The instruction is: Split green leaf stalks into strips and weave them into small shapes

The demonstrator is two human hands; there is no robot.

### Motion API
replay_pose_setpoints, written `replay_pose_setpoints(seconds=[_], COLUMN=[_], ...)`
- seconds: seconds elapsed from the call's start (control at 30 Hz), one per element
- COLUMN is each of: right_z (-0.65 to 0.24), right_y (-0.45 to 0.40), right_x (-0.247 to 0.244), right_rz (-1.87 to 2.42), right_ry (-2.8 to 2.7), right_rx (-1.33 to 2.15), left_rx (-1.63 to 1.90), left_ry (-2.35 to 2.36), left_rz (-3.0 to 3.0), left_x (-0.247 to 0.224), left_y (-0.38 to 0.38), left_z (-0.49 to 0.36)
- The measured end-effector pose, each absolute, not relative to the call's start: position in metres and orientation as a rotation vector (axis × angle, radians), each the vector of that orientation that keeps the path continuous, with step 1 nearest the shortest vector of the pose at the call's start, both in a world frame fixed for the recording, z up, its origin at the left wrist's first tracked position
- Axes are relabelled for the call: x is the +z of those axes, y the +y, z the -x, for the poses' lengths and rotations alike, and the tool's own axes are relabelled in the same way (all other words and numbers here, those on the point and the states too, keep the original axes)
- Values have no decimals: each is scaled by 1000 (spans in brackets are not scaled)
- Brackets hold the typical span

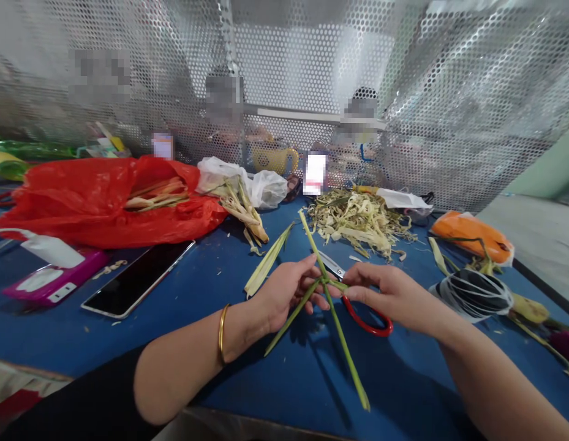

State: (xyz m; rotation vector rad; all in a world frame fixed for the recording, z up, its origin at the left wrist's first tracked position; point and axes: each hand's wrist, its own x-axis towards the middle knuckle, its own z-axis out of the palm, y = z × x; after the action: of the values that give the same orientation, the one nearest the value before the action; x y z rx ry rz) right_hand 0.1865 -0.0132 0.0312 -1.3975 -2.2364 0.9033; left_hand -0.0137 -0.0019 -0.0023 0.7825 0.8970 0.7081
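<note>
Green leaf strips (342,337) cross in a knot between my two hands, above the blue table. My left hand (296,291) pinches the strips near the crossing from the left, its lower fingers curled beneath. From the right, my right hand (389,294) grips a short end of a strip between thumb and fingers. One long strip points down toward the front edge and its other end points away. Scissors with red handles (369,324) lie under and beside my right hand, their blades partly covered. A pale folded leaf (268,260) rests left of my hands.
A red plastic bag (82,199) with husks, a black phone (139,278) and a purple power strip (59,278) are at the left. Shredded husks (357,220) lie behind my hands. At the right are an orange packet (472,236) and a wound cord roll (472,294).
</note>
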Motion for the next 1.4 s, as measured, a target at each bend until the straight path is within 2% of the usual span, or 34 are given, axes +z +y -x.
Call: replay_pose_setpoints(seconds=[0.1,0.33,0.5,0.87,1.0,1.1,1.2,1.4], right_z=[-187,-182,-177,-185,-189,-183,-174,-168], right_y=[-13,-10,-10,-6,-6,-8,-13,-15], right_x=[28,23,17,22,21,16,10,6], right_rz=[1394,1213,1161,1256,1331,1395,1347,1363], right_ry=[-2376,-2425,-2393,-2160,-1993,-2128,-2373,-2483], right_rx=[807,-8,-289,-367,-106,26,-18,-265], left_rx=[698,651,645,846,958,978,982,904], left_ry=[891,844,860,877,867,880,898,955], left_rz=[-841,-968,-972,-698,-715,-768,-776,-751], left_x=[-3,-7,-5,-2,-5,-7,-8,-10], left_y=[-3,-5,-5,-3,1,0,-2,-1], left_z=[14,13,14,13,14,13,10,9])
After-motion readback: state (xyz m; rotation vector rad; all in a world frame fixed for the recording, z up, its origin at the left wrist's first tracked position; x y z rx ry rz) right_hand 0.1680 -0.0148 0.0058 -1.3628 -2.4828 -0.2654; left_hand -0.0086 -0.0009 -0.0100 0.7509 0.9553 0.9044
